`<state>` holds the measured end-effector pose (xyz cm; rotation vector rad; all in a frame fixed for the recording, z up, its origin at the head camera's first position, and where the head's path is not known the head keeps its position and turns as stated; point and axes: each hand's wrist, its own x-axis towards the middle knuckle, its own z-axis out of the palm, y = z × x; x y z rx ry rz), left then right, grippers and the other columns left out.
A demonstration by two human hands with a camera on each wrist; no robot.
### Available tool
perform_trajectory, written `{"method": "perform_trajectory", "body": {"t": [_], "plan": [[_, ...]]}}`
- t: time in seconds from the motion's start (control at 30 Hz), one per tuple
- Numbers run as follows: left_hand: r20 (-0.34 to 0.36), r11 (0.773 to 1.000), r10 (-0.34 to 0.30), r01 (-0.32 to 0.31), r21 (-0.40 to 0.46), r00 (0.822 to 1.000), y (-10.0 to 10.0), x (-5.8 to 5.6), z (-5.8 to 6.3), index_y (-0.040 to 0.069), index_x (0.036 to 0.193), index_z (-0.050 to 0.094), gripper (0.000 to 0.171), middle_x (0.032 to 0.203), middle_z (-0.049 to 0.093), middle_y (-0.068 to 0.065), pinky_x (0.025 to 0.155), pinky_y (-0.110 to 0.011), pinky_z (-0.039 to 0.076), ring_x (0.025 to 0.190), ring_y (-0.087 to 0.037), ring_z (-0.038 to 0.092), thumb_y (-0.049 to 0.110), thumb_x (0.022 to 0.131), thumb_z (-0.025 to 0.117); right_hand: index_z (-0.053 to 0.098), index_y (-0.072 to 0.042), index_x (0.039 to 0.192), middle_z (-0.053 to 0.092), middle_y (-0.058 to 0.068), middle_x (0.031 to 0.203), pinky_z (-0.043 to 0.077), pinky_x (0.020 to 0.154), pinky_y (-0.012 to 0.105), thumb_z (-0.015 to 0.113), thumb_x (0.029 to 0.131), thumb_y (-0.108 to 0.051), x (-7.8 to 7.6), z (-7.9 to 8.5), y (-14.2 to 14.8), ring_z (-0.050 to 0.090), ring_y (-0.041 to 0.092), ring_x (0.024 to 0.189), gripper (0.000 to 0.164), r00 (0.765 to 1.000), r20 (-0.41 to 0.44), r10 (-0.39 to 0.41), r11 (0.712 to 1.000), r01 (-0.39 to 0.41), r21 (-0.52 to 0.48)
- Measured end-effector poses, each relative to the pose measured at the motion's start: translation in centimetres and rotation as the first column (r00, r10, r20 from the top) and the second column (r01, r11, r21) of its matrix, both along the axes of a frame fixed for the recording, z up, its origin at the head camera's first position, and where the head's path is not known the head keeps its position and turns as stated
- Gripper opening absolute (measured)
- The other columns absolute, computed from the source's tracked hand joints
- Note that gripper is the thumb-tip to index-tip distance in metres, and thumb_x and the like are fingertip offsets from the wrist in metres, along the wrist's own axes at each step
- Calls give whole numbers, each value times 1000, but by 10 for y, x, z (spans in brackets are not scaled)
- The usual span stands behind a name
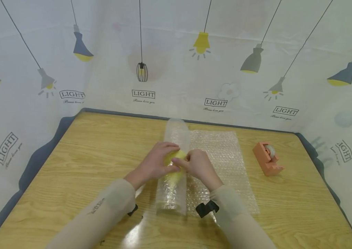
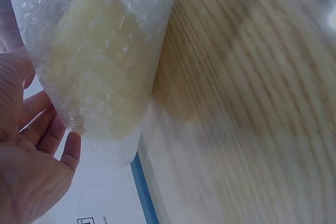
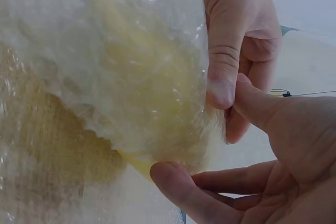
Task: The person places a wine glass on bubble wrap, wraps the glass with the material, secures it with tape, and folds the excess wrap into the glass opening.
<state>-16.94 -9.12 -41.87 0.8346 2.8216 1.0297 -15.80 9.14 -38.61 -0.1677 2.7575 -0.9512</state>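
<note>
A yellow object (image 1: 179, 155) shows through a roll of bubble wrap (image 1: 176, 133) lying lengthwise in front of me; its kind is blurred by the wrap. My left hand (image 1: 153, 162) grips the roll from its left side, fingers over the far part and thumb nearer me. From the right, my right hand (image 1: 203, 166) pinches the wrap close to the left thumb. In the right wrist view, the right index fingertip (image 3: 170, 174) presses at the end of the yellow bulge, where a yellow edge peeks out. The left wrist view shows the wrap bulging around the yellow shape (image 2: 100, 66).
A flat stretch of bubble wrap (image 1: 217, 155) spreads right of the roll. Farther right stands an orange tape dispenser (image 1: 266, 160) with a roll of clear tape. The wooden table (image 1: 101, 145) meets a lamp-printed cloth (image 1: 176, 76) at its back and sides.
</note>
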Motion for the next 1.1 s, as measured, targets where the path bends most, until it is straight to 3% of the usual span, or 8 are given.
{"method": "perform_trajectory", "body": {"t": [0.07,0.13,0.3,0.43,0.57,0.77,0.93,1.1], "plan": [[-6,1000,0,0,-1,1000,2,0,0,5,145,57,73,152,54,-10,122,-51,34,142,-32,45,32,84,86,43,-15,55,33,-7,50,25,41,20,76,91,-49,-1,1,-2,30,7,44,59,1000,3,-9,1000,9,24],[-12,1000,-2,2,8,1000,4,1,0,4,145,57,74,151,55,-11,122,-51,34,142,-32,45,31,83,87,40,-16,53,35,-7,48,26,41,20,78,90,-48,-3,1,-2,30,7,43,62,1000,4,-15,999,15,42],[9,999,-15,15,35,1000,4,2,0,5,146,56,76,153,54,-10,122,-53,34,144,-33,44,31,83,87,55,-10,54,62,5,54,36,43,21,80,87,-48,-8,-1,0,49,11,46,57,999,40,-29,997,26,75],[113,986,1,-20,165,994,-9,2,-2,10,147,56,70,155,52,-5,114,-52,45,139,-34,51,26,85,86,67,-2,66,73,13,70,50,53,26,79,88,-48,-11,-2,5,68,22,60,52,994,105,-43,997,37,67],[192,956,-6,-50,290,981,-24,0,-5,9,146,56,65,155,50,-8,109,-51,50,135,-37,54,17,88,83,73,0,78,75,13,76,61,68,36,78,89,-48,-13,-3,11,75,27,73,50,985,162,-56,998,50,39],[227,975,-12,-40,221,974,-29,-1,-8,8,150,51,73,158,45,-12,113,-51,46,140,-37,49,23,87,83,74,0,88,76,13,82,63,81,45,80,89,-46,-14,-6,20,76,26,77,47,971,228,-76,996,86,-33],[228,981,-12,-33,192,974,-22,-2,-12,9,152,50,76,159,45,-12,112,-49,48,139,-36,50,25,86,84,73,3,92,75,15,85,64,76,43,78,92,-40,-14,-10,28,76,28,75,44,961,270,-60,990,92,-109],[213,981,-14,-28,193,977,-14,-1,-13,8,151,50,76,158,45,-12,108,-47,51,140,-36,50,23,86,85,68,8,106,73,19,95,64,78,42,73,97,-31,-12,-14,35,76,32,78,40,929,368,-35,962,130,-239]]}}
